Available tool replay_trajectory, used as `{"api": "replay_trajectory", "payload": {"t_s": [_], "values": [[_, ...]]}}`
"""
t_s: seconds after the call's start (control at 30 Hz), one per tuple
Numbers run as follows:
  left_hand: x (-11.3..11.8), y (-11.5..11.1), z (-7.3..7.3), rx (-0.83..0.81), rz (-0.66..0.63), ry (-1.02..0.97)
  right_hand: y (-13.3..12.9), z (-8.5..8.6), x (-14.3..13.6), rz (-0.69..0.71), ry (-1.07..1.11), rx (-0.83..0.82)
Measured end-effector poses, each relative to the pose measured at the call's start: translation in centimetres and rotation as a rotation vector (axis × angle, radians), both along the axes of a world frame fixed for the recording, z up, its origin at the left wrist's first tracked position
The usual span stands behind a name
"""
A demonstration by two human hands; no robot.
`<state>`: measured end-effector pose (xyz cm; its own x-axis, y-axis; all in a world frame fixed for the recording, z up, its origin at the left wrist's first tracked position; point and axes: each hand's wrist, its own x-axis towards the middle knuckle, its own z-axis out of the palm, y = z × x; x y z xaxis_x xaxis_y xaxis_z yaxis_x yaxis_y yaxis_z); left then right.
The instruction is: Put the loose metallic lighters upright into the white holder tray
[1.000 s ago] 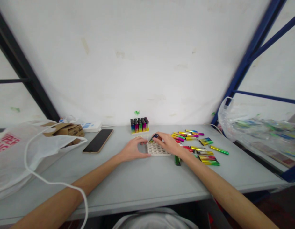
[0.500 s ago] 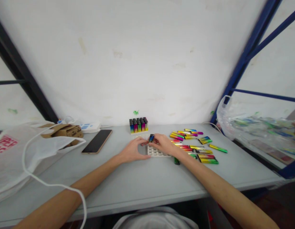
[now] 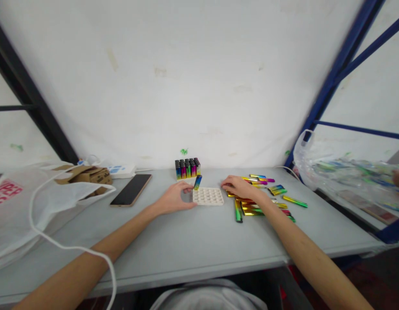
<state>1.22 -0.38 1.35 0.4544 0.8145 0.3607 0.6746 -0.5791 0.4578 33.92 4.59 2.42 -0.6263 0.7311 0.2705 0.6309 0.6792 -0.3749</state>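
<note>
A shallow white tray (image 3: pixel 208 196) with a grid of slots lies in front of me. One blue-and-yellow lighter (image 3: pixel 197 182) stands in its back left corner, leaning slightly right. My left hand (image 3: pixel 176 199) spans the tray's left edge, thumb at the front corner and fingers at the back corner beside that lighter. To the right of the tray, my right hand (image 3: pixel 240 188) is over the loose shiny lighters (image 3: pixel 255 209), fingers bent down and apart above the nearest ones. Whether its fingertips touch a lighter is hard to see.
Behind the tray stands a block of upright lighters (image 3: pixel 187 169) with black tops. On the left lie a phone (image 3: pixel 131 190), a cardboard box (image 3: pixel 92 177) and a white plastic bag (image 3: pixel 21 215) with a cable. A blue metal frame (image 3: pixel 330 82) rises at right.
My right hand has let go of the blue lighter, leaving it standing in the tray, and moved right to the loose lighters. My left hand stays at the tray's left side.
</note>
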Motion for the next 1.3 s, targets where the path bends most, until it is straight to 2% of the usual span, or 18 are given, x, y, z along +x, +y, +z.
{"api": "replay_trajectory", "payload": {"t_s": [0.13, 0.3, 0.37, 0.43, 0.53, 0.6, 0.7, 0.8, 0.9, 1.1, 1.3], "values": [[-0.7, 0.4, 0.2, 0.007, 0.044, 0.002, -0.7, 1.3, 0.5, -0.046, -0.069, -0.006], [-0.4, 0.3, -0.3, -0.005, 0.044, 0.014, -1.1, 2.0, 1.1, -0.127, -0.221, -0.187], [0.0, 0.1, -0.4, 0.004, 0.042, 0.033, -0.9, 1.7, 1.1, -0.144, -0.234, -0.170], [0.5, -0.2, -0.5, 0.013, 0.041, 0.056, -0.7, 1.2, 0.8, -0.152, -0.244, -0.083], [1.0, -0.5, -0.5, 0.022, 0.026, 0.099, -0.7, 1.1, 0.1, -0.183, -0.121, 0.080], [1.2, -0.6, -0.6, 0.033, 0.016, 0.107, -1.0, 1.5, -0.4, -0.232, 0.021, 0.115], [1.2, -0.6, -0.9, 0.038, 0.006, 0.089, -1.7, 2.2, -1.1, -0.266, 0.187, 0.058], [1.1, -0.5, -1.0, 0.038, -0.003, 0.083, -2.2, 2.4, -1.8, -0.197, 0.233, 0.029], [1.2, -0.5, -1.0, 0.048, 0.003, 0.083, -2.5, 2.0, -2.6, -0.186, 0.236, 0.007], [1.4, -0.6, -1.0, 0.063, 0.000, 0.082, -2.8, 1.3, -4.1, -0.345, 0.387, 0.018], [1.4, -0.6, -1.0, 0.056, 0.001, 0.083, -2.5, 1.0, -4.3, -0.273, 0.455, -0.057]]}}
